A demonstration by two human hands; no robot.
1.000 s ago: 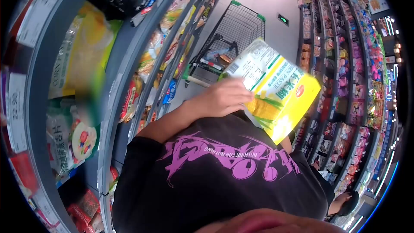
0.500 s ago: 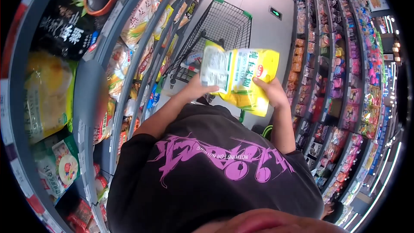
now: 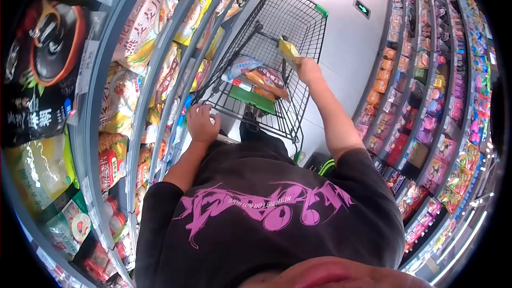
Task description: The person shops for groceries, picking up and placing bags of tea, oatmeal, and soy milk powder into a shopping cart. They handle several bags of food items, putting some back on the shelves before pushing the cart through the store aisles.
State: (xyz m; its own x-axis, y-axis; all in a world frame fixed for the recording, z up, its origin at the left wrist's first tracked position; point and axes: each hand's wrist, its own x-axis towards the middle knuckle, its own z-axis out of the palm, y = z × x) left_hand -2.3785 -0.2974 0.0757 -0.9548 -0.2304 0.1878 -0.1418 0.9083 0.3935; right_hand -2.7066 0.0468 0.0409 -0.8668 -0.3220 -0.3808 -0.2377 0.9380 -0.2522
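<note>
My right hand (image 3: pixel 308 68) is closed on one end of the yellow food bag (image 3: pixel 288 49), now seen nearly edge-on. It holds the bag over the right side of the wire shopping cart (image 3: pixel 256 26). Beneath it in the cart lie a blue and white package (image 3: pixel 243 67) and an orange-brown bag (image 3: pixel 268 80), near a green panel (image 3: pixel 253 100). Nothing is in my left hand (image 3: pixel 203 123); its loosely bent fingers are apart, beside the cart's near left corner and close to the left shelf.
Packed food shelves (image 3: pixel 140 90) stand close along my left, with a black bag (image 3: pixel 45 69) nearest. Snack shelves (image 3: pixel 397 90) line the right side. A lit green floor sign (image 3: pixel 362 8) lies on the pale tiles beyond the cart.
The yellow bag was held in both hands before my chest. My left hand has let go and dropped back leftward; my right hand has carried the bag forward over the cart.
</note>
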